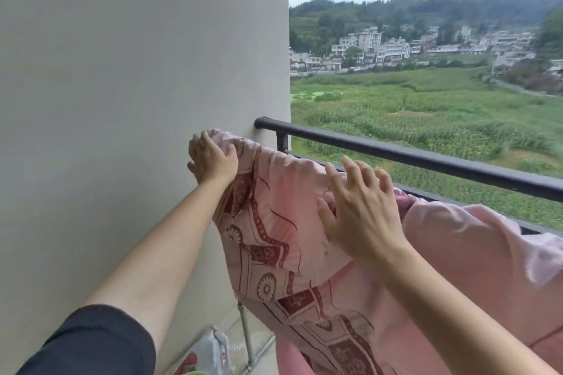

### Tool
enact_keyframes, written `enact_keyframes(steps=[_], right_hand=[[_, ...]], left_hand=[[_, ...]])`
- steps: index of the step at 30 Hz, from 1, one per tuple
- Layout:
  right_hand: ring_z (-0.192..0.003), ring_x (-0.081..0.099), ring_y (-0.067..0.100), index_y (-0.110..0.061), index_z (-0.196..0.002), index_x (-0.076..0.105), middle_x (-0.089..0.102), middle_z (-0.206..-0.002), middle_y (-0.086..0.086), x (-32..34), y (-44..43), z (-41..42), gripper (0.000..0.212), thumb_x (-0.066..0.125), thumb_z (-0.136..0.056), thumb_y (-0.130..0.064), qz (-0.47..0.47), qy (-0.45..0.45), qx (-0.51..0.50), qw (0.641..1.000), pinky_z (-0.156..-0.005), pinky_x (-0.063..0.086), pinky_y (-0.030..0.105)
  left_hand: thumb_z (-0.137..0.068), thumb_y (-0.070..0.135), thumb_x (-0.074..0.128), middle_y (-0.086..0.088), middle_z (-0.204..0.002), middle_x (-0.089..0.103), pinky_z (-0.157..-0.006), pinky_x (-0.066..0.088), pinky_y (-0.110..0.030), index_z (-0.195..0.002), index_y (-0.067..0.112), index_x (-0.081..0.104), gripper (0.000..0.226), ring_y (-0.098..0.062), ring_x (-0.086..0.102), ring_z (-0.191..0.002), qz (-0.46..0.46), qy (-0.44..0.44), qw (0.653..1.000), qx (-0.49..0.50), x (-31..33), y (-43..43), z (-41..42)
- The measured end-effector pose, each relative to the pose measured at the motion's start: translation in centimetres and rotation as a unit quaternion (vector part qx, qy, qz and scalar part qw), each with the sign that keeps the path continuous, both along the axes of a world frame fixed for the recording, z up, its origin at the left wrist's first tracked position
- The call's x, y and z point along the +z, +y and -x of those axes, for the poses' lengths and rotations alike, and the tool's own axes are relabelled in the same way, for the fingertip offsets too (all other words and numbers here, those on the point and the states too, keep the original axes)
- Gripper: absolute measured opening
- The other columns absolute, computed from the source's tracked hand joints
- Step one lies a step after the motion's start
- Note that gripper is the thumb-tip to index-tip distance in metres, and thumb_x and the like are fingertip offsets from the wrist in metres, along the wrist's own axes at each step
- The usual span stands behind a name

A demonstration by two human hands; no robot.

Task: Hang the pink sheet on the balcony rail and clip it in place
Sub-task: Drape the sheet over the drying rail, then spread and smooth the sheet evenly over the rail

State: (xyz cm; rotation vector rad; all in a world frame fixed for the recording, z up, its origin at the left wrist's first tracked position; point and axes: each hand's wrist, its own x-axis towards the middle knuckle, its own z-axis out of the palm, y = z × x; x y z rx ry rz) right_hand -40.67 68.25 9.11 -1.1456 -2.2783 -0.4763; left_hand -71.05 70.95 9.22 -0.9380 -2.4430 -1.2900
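the pink sheet (286, 192) is pale rose, printed with dark maroon bands, angular borders and round flower medallions; its right part is plain pink. the balcony rail (426, 155) is black. the wall (122, 100) is pale grey-white. the sleeve (91, 344) is black. the fields (426, 100) are green.
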Motion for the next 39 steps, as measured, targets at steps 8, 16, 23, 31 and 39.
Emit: enact_keyframes(steps=[8, 16, 23, 31, 39], right_hand=[[-0.127, 0.051, 0.037, -0.014, -0.151, 0.036, 0.045, -0.149, 0.019, -0.2, 1.5, 9.2, 0.069, 0.042, -0.094, -0.053, 0.029, -0.024, -0.063, 0.997, -0.105, 0.036, 0.055], [-0.11, 0.055, 0.035, -0.021, -0.151, 0.03, 0.053, -0.134, 0.016, -0.4, 3.7, 15.2, 0.072, 0.036, -0.093, -0.064, 0.036, -0.044, -0.095, 0.994, -0.092, 0.04, 0.049], [-0.127, 0.047, 0.036, -0.02, -0.149, 0.036, 0.048, -0.142, 0.016, -0.7, 2.1, 15.8, 0.077, 0.034, -0.09, -0.069, 0.024, -0.03, -0.067, 0.997, -0.108, 0.032, 0.052], [-0.149, 0.018, 0.037, -0.012, -0.147, 0.043, 0.025, -0.16, 0.02, -3.1, -0.2, 9.2, 0.072, 0.061, -0.085, -0.044, -0.017, -0.102, -0.052, 0.993, -0.123, 0.007, 0.054], [-0.147, 0.021, 0.04, -0.012, -0.148, 0.04, 0.026, -0.157, 0.024, -2.9, -1.2, 1.3, 0.065, 0.059, -0.091, -0.038, -0.057, 0.015, -0.138, 0.989, -0.123, 0.004, 0.05]], left_hand=[[-0.086, 0.037, 0.058, -0.008, -0.082, 0.066, -0.066, 0.04, -0.028, -0.087, 0.006, 0.069, 0.032, -0.029, 0.064, -0.087, 0.01, -0.088, 0.986, -0.14, 3.3, 4.6, 6.9], [-0.099, 0.032, 0.041, -0.01, -0.124, 0.065, -0.09, 0.041, -0.02, -0.12, 0.005, 0.064, 0.041, -0.018, 0.06, -0.115, -0.344, -0.086, 0.924, 0.144, 14.8, -6.0, 24.2], [-0.098, 0.03, 0.04, -0.01, -0.126, 0.064, -0.094, 0.046, -0.033, -0.123, 0.013, 0.055, 0.034, -0.03, 0.06, -0.118, -0.187, -0.031, 0.959, 0.209, 4.5, -13.0, 27.9], [-0.097, 0.04, 0.049, -0.014, -0.136, 0.055, -0.095, 0.047, -0.041, -0.135, 0.01, 0.053, 0.048, -0.033, 0.055, -0.124, 0.472, -0.06, 0.876, -0.073, -15.7, -12.0, 10.8], [-0.101, 0.04, 0.036, -0.014, -0.151, 0.038, -0.11, 0.033, -0.047, -0.151, 0.015, 0.028, 0.056, -0.033, 0.037, -0.138, 0.036, -0.054, 0.987, -0.144, -3.0, -2.5, 4.5]])
